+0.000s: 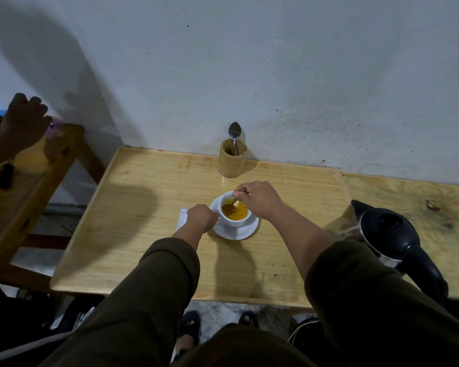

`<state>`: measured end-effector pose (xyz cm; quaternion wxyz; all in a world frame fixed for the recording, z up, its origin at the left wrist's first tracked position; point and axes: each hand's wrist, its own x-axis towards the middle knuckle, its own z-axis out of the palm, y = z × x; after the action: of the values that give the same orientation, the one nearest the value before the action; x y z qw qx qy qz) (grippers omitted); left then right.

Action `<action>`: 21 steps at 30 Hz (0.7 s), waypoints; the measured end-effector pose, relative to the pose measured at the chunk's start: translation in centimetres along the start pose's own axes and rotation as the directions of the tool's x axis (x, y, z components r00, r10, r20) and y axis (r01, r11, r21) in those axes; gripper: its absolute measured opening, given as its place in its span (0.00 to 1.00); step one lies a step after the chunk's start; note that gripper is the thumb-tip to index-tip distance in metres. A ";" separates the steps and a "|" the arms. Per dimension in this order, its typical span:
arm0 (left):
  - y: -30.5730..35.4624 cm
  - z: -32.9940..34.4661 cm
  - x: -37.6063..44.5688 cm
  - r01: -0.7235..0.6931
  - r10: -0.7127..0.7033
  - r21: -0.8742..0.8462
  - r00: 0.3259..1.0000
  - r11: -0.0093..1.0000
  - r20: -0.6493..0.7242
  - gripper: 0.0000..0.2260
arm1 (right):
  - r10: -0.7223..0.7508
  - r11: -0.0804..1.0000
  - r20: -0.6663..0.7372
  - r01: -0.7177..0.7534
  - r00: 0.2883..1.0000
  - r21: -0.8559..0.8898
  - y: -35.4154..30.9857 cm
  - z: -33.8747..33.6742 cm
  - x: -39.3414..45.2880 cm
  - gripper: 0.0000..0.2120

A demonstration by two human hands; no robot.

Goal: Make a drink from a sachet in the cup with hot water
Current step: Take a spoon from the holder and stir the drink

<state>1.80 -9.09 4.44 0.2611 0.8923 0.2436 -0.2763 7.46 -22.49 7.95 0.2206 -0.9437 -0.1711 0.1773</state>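
A white cup (pixel 237 221) stands on a white saucer (pixel 239 233) in the middle of the wooden table (pixel 133 234). Orange-yellow liquid fills the cup. My right hand (pixel 260 198) is above the cup and pinches a spoon (pixel 236 203) whose bowl dips into the liquid. My left hand (pixel 202 217) is closed at the cup's left side, where the handle is hidden. A white sachet (pixel 182 217) lies flat on the table, partly covered by my left hand.
A wooden holder (pixel 232 162) with another spoon (pixel 235 133) stands by the wall behind the cup. A black and glass electric kettle (pixel 390 234) sits at the right. Another person's hand (pixel 24 123) rests over a second wooden table at the far left.
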 end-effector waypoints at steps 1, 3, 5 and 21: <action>0.0 0.0 0.1 0.001 -0.001 -0.016 1.000 1.000 0.001 0.20 | -0.003 1.000 0.017 0.003 1.000 0.013 0.0 0.0 0.0 0.13; -0.1 0.0 0.2 0.003 -0.003 -0.025 1.000 1.000 -0.001 0.21 | 0.004 1.000 0.023 -0.004 1.000 0.024 0.0 -0.1 0.1 0.13; -0.1 0.1 0.3 0.011 -0.011 -0.044 1.000 0.999 -0.003 0.21 | 0.021 1.000 0.004 -0.020 1.000 -0.020 0.0 -0.2 0.2 0.14; -0.1 0.1 0.7 0.028 -0.027 -0.082 1.000 0.996 0.005 0.20 | 0.044 0.999 -0.001 -0.044 0.999 -0.029 -0.1 -0.4 0.4 0.13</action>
<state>2.21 -8.92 3.92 0.2941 0.8768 0.2663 -0.2716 7.93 -22.35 8.20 0.2032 -0.9503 -0.1529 0.1795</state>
